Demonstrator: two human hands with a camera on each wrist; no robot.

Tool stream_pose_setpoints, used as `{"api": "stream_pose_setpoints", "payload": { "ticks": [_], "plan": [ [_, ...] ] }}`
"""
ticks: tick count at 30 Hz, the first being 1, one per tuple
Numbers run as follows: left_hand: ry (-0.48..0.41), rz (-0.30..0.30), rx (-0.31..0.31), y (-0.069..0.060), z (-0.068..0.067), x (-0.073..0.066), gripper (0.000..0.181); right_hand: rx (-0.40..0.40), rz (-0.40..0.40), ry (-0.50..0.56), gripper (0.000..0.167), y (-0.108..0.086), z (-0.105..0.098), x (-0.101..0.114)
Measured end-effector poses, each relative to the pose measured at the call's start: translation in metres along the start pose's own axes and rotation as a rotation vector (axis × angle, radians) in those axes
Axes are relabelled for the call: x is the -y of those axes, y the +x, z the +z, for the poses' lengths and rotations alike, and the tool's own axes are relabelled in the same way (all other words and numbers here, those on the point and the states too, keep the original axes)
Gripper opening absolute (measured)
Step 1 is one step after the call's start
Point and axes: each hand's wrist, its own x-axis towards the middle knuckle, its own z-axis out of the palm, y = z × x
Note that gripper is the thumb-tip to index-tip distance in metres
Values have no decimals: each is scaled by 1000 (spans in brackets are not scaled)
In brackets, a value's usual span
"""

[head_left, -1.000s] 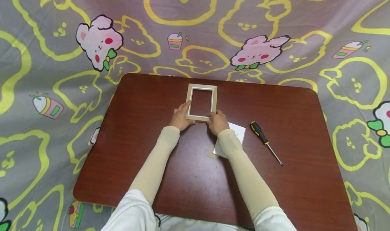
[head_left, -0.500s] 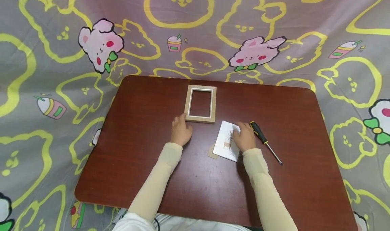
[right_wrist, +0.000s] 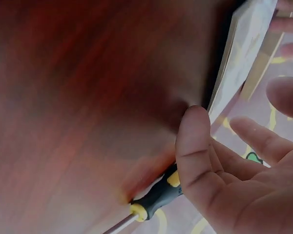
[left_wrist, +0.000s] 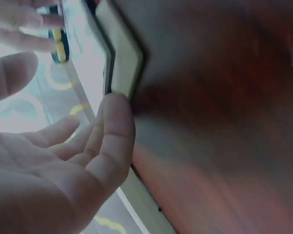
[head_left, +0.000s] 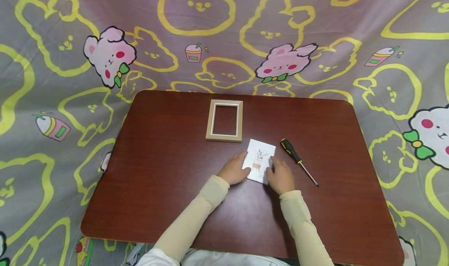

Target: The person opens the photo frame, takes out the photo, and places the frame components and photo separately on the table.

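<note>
A white card [head_left: 257,160] printed with a potted plant lies on the table between the two hands. My left hand [head_left: 234,169] is at its left edge, and my right hand [head_left: 280,176] is at the right edge. From the left wrist, a beige board [left_wrist: 124,53] shows beneath the card, near a fingertip. Both wrist views show loosely bent fingers, with thumbs apart from them; neither hand is wrapped round the card. Beyond the hands lies a light wooden picture frame [head_left: 209,121] with a white inner edge and an open middle.
Right of my right hand lies a screwdriver [head_left: 291,151] with a black and yellow handle, its tip towards the lower right. The brown table [head_left: 158,172] has rounded corners. A patterned cloth [head_left: 224,36] hangs round its back and sides.
Both hands have left the picture frame, the right one first. They have come to opposite edges of the white card, which now stands more upright to view. The frame stays lying on the table.
</note>
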Motion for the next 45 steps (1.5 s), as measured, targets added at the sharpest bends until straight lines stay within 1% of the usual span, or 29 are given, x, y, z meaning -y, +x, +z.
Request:
{"api": "stream_pose_setpoints", "payload": {
  "ticks": [3, 5, 7, 11, 16, 21, 26, 29, 34, 40, 42, 45],
  "plan": [
    [-11, 19, 18, -1, 8, 1, 68, -1, -22, 18, 49, -4, 4, 3],
    [-18, 29, 14, -4, 11, 1, 69, -3, -43, 32, 49, -6, 6, 6],
    [-29, 27, 21, -7, 12, -1, 69, -1, -52, 41, 49, -10, 7, 8],
    [-48, 29, 33, -15, 11, -6, 69, -2, -44, 42, 48, -16, 6, 10],
    [-65, 39, 52, -21, 12, -9, 73, -28, -32, 29, 47, -20, 5, 11],
    [-37, 50, 68, -23, 13, -11, 76, -49, -17, 21, 47, -23, 4, 13],
    [20, 60, 60, -26, 14, -14, 76, -47, -10, 20, 47, -24, 4, 14],
    [42, 71, 48, -28, 13, -17, 78, -62, -21, 28, 47, -22, 4, 15],
    [74, 91, 15, -24, 10, -18, 82, -119, -82, 32, 46, -19, 1, 17],
    [98, 129, -30, -14, 8, -17, 81, -185, -145, 49, 43, -13, -3, 21],
    [102, 128, -37, -10, 8, -17, 81, -194, -159, 50, 42, -10, -3, 22],
    [107, 127, -52, -2, 7, -17, 79, -189, -171, 44, 42, -5, -3, 21]
  ]
}}
